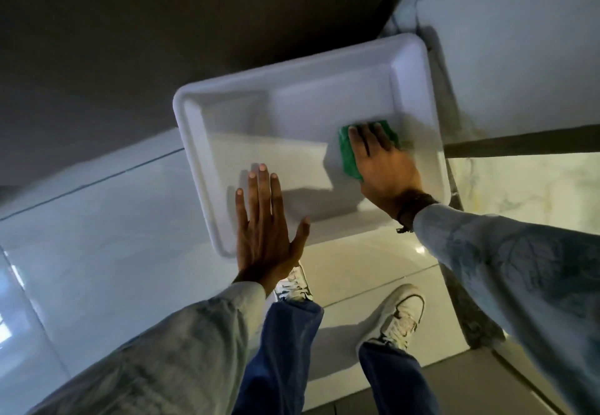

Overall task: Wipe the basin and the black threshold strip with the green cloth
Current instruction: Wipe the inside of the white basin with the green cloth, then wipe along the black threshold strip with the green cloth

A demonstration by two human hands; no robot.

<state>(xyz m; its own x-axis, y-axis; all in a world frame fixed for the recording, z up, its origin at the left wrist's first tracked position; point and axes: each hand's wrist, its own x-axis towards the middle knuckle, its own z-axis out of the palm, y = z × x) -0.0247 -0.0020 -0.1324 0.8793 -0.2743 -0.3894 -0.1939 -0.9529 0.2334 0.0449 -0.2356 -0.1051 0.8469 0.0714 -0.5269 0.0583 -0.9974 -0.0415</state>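
Head view, looking straight down. White rectangular basin (201,142) sits on pale glossy floor tiles (97,236), its far end near a dark wall (162,25), its right side along a dark strip. Right hand (383,161) lies flat inside the basin at the right side of the bottom, fingers extended and close together, palm pressing down on the green cloth (349,158); the cloth is pinned under the palm, not pinched, and shows at the left of the hand and beyond the fingertips. A dark band (414,208) circles the right wrist. Left hand (263,229) is open with fingers spread, holding nothing, palm over the near left corner of the basin's rim, fingertips reaching inward over the bottom; whether it actually touches the rim cannot be told. Black threshold strip (519,145) runs rightward from the basin's right edge, between marbled tiles; the cloth is apart from it. Both sleeves light grey-blue. Below, blue jeans (285,349) and two white sneakers (402,314) stand on the tiles just in front of the basin.
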